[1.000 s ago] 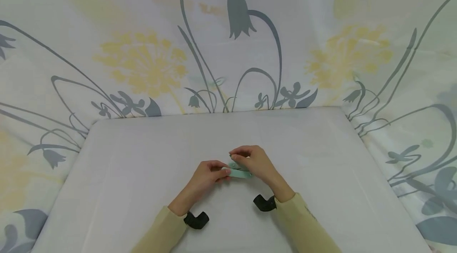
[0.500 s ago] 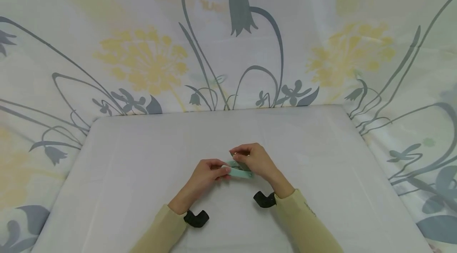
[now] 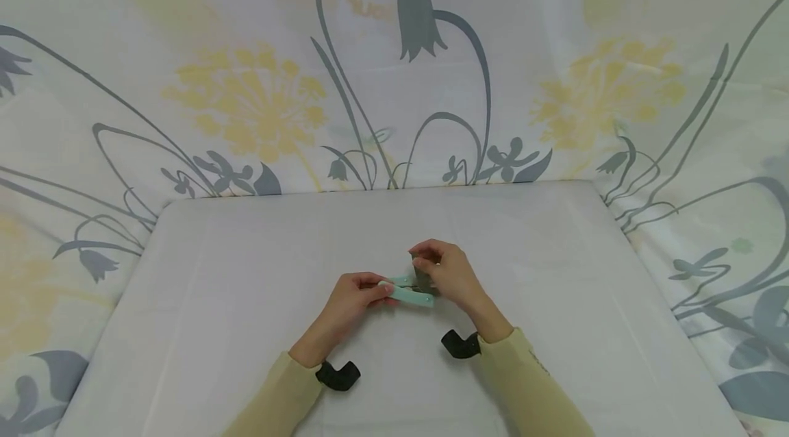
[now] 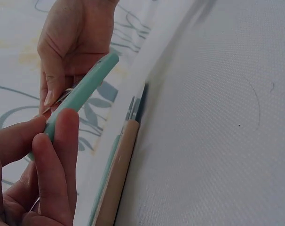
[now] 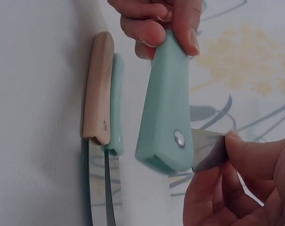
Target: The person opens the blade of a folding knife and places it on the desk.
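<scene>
My left hand (image 3: 351,300) grips one end of a folding knife with a mint-green handle (image 3: 411,295), held above the table. Thumb and fingers of my right hand (image 3: 453,276) pinch its metal blade (image 5: 209,148), which stands out at an angle from the handle near the rivet. Below the hands, two more knives lie side by side on the table in the wrist views. One has a beige handle (image 5: 98,89), the other a mint-green handle (image 5: 116,103); blades extend from both. The hands mostly hide this pair in the head view.
A white-covered table (image 3: 259,245) spreads around the hands. Behind it and at both sides hangs a flower-printed curtain (image 3: 370,81). Black curved wrist mounts (image 3: 337,377) stick out from the two sleeves.
My right hand has moved slightly up and to the right, swinging the blade further out from the handle. The left hand keeps its grip, almost in place.
</scene>
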`<action>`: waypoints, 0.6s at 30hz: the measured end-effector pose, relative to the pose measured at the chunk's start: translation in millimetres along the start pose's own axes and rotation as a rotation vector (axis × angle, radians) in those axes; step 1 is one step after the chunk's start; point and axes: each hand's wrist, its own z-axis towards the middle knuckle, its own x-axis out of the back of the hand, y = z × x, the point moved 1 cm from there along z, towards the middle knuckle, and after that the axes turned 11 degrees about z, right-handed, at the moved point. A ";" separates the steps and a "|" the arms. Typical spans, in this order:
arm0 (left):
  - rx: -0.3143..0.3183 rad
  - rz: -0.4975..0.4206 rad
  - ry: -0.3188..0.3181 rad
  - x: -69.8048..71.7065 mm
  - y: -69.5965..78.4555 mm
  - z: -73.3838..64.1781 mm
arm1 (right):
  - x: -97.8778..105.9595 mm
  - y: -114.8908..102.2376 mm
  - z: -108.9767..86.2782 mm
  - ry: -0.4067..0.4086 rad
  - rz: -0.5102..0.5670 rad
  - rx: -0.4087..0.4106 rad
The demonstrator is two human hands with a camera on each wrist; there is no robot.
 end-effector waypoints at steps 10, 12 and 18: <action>0.011 -0.048 0.016 6.3 1.7 -0.8 | 11.7 6.6 -2.2 0.061 0.165 -0.095; 0.009 -0.056 0.017 7.5 1.9 -1.0 | 13.2 7.5 -2.3 0.062 0.214 -0.107; 0.001 -0.085 0.025 10.8 4.0 -1.9 | 18.4 9.3 -4.1 0.059 0.381 -0.166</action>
